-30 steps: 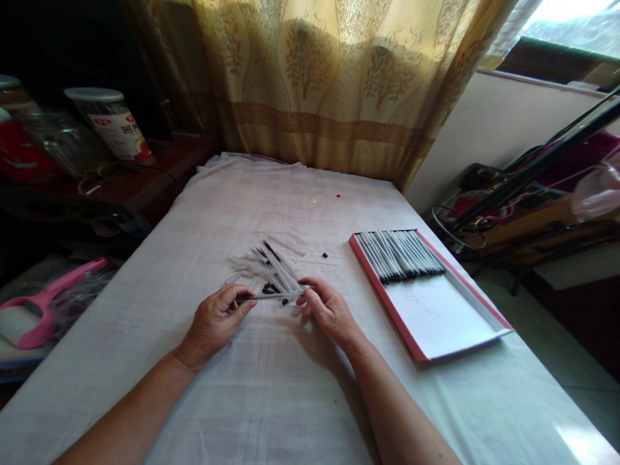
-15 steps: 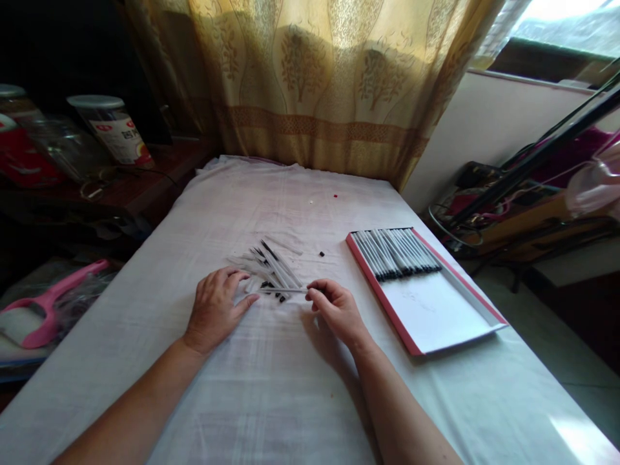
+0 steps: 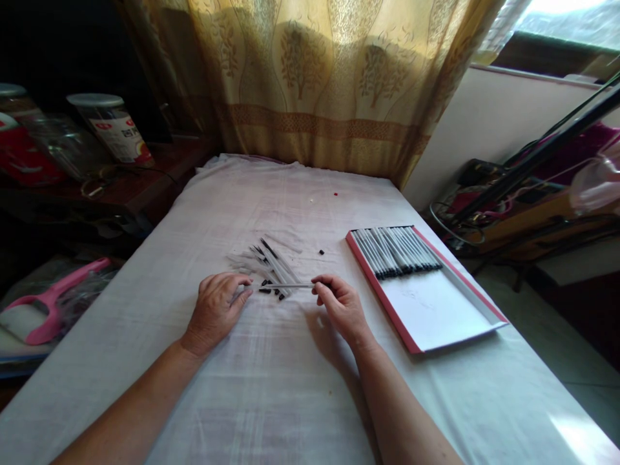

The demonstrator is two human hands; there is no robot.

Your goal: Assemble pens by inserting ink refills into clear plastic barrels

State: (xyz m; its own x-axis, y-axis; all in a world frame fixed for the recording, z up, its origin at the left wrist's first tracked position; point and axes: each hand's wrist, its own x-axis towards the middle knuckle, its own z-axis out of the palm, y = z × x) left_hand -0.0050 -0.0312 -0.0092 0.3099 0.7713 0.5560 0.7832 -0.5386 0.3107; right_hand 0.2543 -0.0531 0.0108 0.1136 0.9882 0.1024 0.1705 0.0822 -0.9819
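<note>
My right hand (image 3: 340, 309) pinches one end of a thin clear pen (image 3: 287, 286) with a black tip, held level just above the white cloth. My left hand (image 3: 216, 309) rests on the cloth beside the pen's black end, fingers curled loosely, and I cannot make out anything in it. Just beyond both hands lies a loose pile of pen parts (image 3: 268, 260), clear tubes and black caps. To the right, a shallow red-edged box lid (image 3: 436, 310) holds a neat row of finished pens (image 3: 396, 250) at its far end.
A small black cap (image 3: 321, 252) lies alone between the pile and the box lid. Jars (image 3: 112, 126) stand on a dark shelf at left, with a pink-handled tool (image 3: 46, 303) below. A curtain hangs behind the table; cables and clutter fill the right side.
My left hand let go of the pen and settled on the cloth. My right hand kept the pen and carried it slightly to the right.
</note>
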